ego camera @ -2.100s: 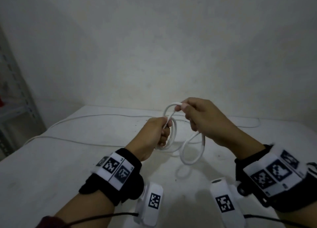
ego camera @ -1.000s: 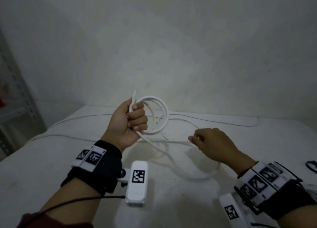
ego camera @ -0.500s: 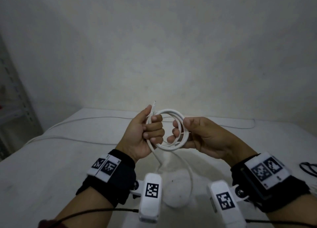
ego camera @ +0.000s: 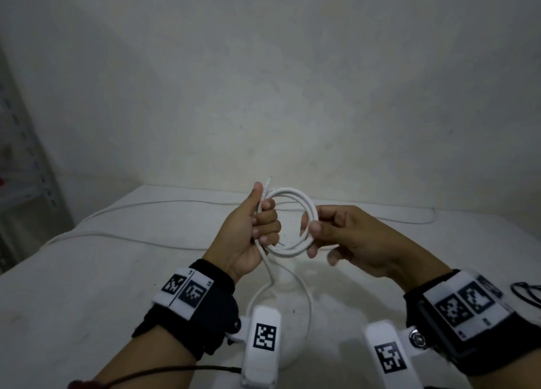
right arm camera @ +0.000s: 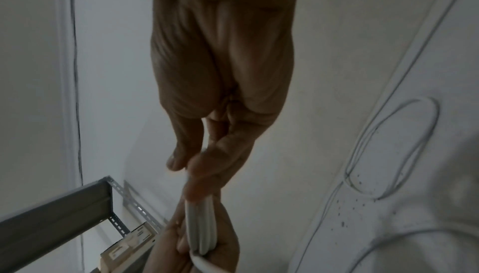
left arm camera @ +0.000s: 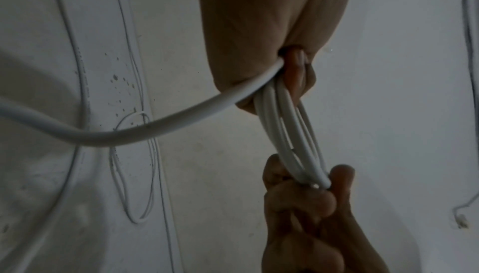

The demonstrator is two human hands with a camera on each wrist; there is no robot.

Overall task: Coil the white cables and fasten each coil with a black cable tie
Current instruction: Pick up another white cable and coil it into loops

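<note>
- Left hand (ego camera: 251, 230): raised at centre frame in the head view, fingers curled round the left side of the white cable coil (ego camera: 295, 221), thumb upright along the strands. One cable end projects upward just past the thumb tip.
- Right hand (ego camera: 348, 236): to the right of centre, thumb and fingers pinching the right side of the same coil. The two hands are apart, joined only by the coil held between them.
- Left wrist view: the coil's strands (left arm camera: 293, 134) run bunched from the left hand (left arm camera: 261, 31) at top down to the fingertips of the right hand (left arm camera: 311, 205) at lower centre.
- Right wrist view: the right hand (right arm camera: 223, 72) hangs from the top, its fingertips closing on the bundled strands (right arm camera: 201, 228), which the left hand (right arm camera: 197, 246) grips at the bottom edge.
- Loose tail of the cable (ego camera: 281, 295): drops from under the left hand and lies in a loop on the white table (ego camera: 87, 286), in the lower centre of the head view.
- A second white cable (ego camera: 181, 202) lies uncoiled along the table's far side, from left frame to right.
- Black cable tie (ego camera: 527, 296): thin black loops at the right edge on the table; detail too small to tell.
- Grey metal shelving (right arm camera: 64, 212) at lower left of the right wrist view.
</note>
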